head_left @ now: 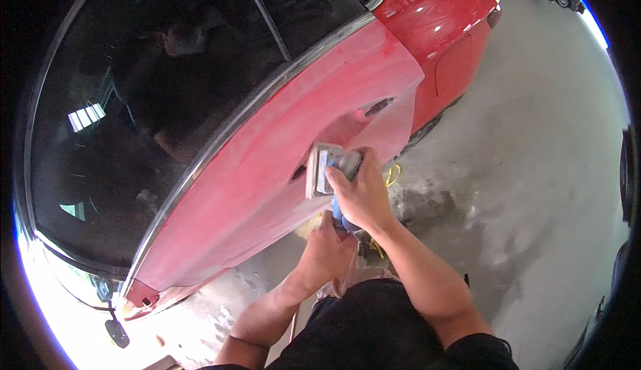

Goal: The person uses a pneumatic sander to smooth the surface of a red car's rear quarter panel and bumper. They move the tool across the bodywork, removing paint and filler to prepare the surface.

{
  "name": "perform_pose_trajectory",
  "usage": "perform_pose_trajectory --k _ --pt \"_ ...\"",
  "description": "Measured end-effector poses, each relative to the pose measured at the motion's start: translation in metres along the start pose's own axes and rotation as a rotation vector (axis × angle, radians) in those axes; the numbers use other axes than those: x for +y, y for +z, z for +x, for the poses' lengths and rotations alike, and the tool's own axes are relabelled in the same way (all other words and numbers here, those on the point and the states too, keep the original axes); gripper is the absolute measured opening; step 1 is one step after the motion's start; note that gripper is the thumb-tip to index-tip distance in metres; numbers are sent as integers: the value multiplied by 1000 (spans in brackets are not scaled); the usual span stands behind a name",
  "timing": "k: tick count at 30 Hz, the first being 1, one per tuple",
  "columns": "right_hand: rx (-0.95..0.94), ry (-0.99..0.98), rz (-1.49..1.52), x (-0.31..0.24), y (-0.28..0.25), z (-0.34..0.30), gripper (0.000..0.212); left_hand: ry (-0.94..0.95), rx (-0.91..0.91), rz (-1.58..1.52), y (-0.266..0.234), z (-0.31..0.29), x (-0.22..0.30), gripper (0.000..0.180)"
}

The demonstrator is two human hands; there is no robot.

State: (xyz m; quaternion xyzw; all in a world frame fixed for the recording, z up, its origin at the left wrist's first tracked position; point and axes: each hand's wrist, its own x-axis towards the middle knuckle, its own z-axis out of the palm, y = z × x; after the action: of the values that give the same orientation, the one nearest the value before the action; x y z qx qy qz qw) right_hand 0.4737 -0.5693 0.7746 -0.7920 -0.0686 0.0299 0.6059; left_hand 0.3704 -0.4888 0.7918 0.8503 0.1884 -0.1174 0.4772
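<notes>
A red car door panel (267, 169), dulled and matte, fills the middle of the view. My right hand (360, 193) presses down on top of a grey-and-blue power sander (326, 169) whose pad lies flat against the panel just below the door handle recess (374, 108). My left hand (327, 250) grips the sander's lower body from beneath. Both forearms come in from the lower edge.
Dark tinted windows (153, 103) with chrome trim run above the panel. The glossy red rear quarter (441, 23) lies at the top right. A yellow cord (392, 173) lies on the dusty grey concrete floor (534, 169). A side mirror (117, 332) shows at the lower left.
</notes>
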Motion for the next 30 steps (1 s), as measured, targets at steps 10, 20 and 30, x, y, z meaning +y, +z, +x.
perform_pose_trajectory --k 10,20,30 --pt "6 32 -223 4 2 -2 51 35 -55 -127 3 2 -12 34" --pt "-15 68 -118 5 2 -7 57 28 -42 -66 3 -3 -22 32" --pt "254 110 -40 12 39 -42 66 132 -46 192 -22 17 -65 37"
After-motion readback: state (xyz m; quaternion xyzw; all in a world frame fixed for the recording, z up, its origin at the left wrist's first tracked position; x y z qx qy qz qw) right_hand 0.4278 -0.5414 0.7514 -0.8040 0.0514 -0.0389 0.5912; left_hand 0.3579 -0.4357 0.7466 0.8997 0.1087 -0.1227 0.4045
